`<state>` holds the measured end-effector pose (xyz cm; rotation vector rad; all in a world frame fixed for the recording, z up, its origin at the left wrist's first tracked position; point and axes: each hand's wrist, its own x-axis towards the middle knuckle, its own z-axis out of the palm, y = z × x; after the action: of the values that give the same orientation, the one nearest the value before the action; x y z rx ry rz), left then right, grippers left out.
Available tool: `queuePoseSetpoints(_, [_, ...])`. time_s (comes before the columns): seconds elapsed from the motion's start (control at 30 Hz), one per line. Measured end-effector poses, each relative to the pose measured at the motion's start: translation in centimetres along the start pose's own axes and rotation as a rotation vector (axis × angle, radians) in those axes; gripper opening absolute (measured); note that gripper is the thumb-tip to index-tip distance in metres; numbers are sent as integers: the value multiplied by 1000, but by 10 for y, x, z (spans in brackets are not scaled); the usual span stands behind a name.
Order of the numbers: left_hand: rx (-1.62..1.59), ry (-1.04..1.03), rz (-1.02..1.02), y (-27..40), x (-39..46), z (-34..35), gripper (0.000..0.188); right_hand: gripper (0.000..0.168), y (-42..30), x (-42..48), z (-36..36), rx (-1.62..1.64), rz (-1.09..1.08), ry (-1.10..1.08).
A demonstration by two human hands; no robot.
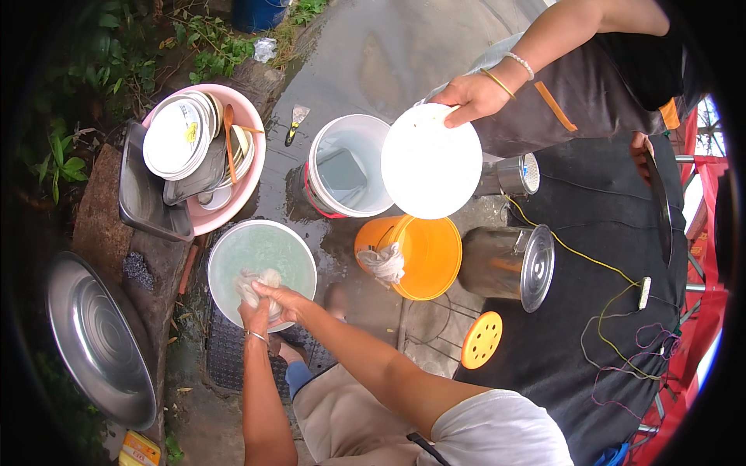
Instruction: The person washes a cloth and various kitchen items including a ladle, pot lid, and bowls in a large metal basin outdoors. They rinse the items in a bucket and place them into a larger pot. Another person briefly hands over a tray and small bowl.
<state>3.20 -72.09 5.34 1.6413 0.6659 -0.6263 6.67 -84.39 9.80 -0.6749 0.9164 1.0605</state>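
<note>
A wet, pale cloth (252, 286) is bunched between my two hands over a round white tub (214, 256). Cloudy, greenish water (265, 244) fills that tub. My left hand (255, 319), with a bracelet at its wrist, grips the cloth from the near side. My right hand (284, 300) wraps around it from the right, thumb on top. The hands touch each other just inside the tub's near rim. Some of the fingers are hidden behind the cloth.
Another person's hand (466, 99) holds a white disc (431, 166) beside a white bucket (317, 151) of water. An orange bucket (373, 233) has a cloth (384, 262) on its side. Stacked dishes (175, 140) fill a pink basin (253, 169). A metal basin (105, 343) stands left; a scraper (296, 125) lies ahead.
</note>
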Motion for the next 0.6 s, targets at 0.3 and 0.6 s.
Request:
queuePoseSetpoints(0.3, [-892,-238,38,3,-28,-33,71,41,32,-18,2,349,-22,-199])
queuePoseSetpoints(0.6, [-1406,-511,97,23,-16,-25,75,41,53,-22,32,718,50,-334])
